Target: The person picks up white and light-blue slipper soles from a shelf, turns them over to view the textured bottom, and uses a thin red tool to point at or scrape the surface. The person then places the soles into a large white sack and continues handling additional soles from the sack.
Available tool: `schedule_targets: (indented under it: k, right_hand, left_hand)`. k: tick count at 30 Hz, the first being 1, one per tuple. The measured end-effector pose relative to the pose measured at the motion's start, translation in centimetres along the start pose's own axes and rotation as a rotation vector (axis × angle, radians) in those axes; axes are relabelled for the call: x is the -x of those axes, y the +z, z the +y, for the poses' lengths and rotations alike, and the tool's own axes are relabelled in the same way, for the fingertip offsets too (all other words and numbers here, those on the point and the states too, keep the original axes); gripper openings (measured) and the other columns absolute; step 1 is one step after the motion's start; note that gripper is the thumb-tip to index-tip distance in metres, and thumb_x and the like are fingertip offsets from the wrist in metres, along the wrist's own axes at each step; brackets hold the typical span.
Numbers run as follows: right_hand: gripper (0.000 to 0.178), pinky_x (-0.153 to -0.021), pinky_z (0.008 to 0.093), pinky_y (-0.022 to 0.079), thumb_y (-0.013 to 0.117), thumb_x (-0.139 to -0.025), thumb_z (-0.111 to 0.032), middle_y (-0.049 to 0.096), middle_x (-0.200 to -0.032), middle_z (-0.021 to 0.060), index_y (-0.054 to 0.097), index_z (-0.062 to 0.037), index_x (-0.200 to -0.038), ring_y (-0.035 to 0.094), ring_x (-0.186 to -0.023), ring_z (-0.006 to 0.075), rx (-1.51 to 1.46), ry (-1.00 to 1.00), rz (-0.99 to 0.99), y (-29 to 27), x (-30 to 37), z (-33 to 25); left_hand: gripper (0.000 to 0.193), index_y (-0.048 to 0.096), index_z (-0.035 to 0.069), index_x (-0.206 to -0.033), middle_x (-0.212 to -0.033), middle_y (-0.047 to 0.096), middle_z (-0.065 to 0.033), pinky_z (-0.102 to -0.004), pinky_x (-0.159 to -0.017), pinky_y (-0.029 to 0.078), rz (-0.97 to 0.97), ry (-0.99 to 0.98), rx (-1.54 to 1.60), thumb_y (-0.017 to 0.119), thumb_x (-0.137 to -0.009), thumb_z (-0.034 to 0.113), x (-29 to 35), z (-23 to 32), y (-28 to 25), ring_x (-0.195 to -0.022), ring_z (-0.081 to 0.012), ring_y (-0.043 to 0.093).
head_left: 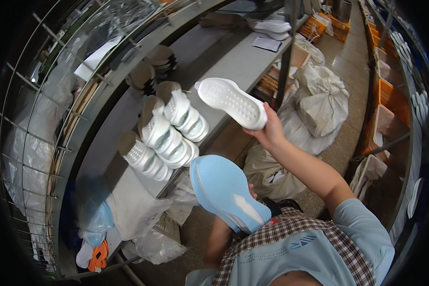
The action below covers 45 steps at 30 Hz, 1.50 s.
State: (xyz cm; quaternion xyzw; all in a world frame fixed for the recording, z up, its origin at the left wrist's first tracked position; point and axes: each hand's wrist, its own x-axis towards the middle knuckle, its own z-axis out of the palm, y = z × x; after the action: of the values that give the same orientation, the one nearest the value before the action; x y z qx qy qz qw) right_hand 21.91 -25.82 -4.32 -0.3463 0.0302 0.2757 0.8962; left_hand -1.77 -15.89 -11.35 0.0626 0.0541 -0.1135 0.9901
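Note:
Raised over the shelf edge, my right hand (268, 127) grips the heel end of a white shoe sole (233, 102), whose dimpled inner side faces up. Close to my chest, a light blue shoe sole (221, 183) with a white patch rests against my left arm. Only some fingertips of my left hand (253, 191) show, curled at the blue sole's edge; the sole hides the rest. On the grey shelf (233, 59), to the left of both hands, white soles stand in nested rows, one row (169, 136) between two others.
Grey-brown soles (161, 56) sit deeper on the shelf, with more white soles (270, 27) at its far end. A wire mesh rack (38, 119) rises at the left. White sacks (321, 97) lie on the floor. Orange crates (391, 102) line the right side.

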Motion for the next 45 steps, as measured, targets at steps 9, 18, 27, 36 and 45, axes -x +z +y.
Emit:
schedule_targets:
  k: [9, 18, 27, 36, 45]
  right_hand:
    - [0.035, -0.086, 0.0441, 0.045, 0.047, -0.095, -0.031, 0.052, -0.113, 0.0096, 0.034, -0.0072, -0.116, 0.054, -0.102, 0.0215, 0.69, 0.059, 0.276, 3.4, -7.7, 3.4]
    - [0.025, -0.065, 0.0273, 0.043, 0.046, -0.094, -0.025, 0.061, -0.078, 0.0091, 0.049, -0.0019, -0.084, 0.054, -0.073, 0.0128, 0.905, -0.341, -0.235, 4.2, -13.1, -1.3]
    - [0.021, -0.063, 0.0352, 0.047, 0.061, -0.078, -0.026, 0.062, -0.069, 0.009, 0.058, -0.0048, -0.077, 0.06, -0.066, 0.0216, 1.276, -0.427, -0.29, 7.4, -22.6, 4.0]
    - [0.017, -0.066, 0.0349, 0.048, 0.066, -0.072, -0.022, 0.063, -0.071, 0.0088, 0.059, -0.0073, -0.073, 0.061, -0.07, 0.0245, 1.375, -0.459, -0.064, 7.0, -20.3, 1.4]
    - [0.016, -0.067, 0.028, 0.046, 0.066, -0.08, -0.021, 0.063, -0.072, 0.0036, 0.059, -0.0064, -0.078, 0.058, -0.073, 0.0142, 1.24, -0.293, -0.357, 6.3, -16.2, 1.1]
  left_hand:
    - [0.057, 0.052, -0.004, -0.115, -0.105, 0.06, -0.0226, -0.0494, -0.08, 0.052, 0.391, 0.137, -0.143, 0.045, -0.089, 0.046, 3.2, 0.9, 0.9, -0.095, -0.0363, 0.06]
    - [0.049, 0.051, -0.004, -0.11, -0.107, 0.059, -0.0178, -0.0522, -0.076, 0.053, 0.41, 0.213, -0.088, 0.047, -0.091, 0.041, 3.0, 1.4, 1.9, -0.095, -0.0379, 0.06]
    - [0.054, 0.046, -0.006, -0.117, -0.122, 0.049, -0.0207, -0.0557, -0.086, 0.048, -0.033, 0.242, 0.179, 0.051, -0.089, 0.041, 4.9, 2.5, -2.1, -0.114, -0.0412, 0.049]
    - [0.046, 0.053, -0.003, -0.108, -0.099, 0.058, -0.0162, -0.0445, -0.081, 0.052, 0.296, 0.165, 0.042, 0.049, -0.09, 0.04, 4.8, 3.2, -2.3, -0.094, -0.0342, 0.061]
    - [0.044, 0.053, -0.001, -0.104, -0.095, 0.057, -0.0149, -0.041, -0.075, 0.053, 0.2, 0.251, 0.029, 0.047, -0.09, 0.04, 3.0, 2.4, -0.7, -0.081, -0.0298, 0.061]
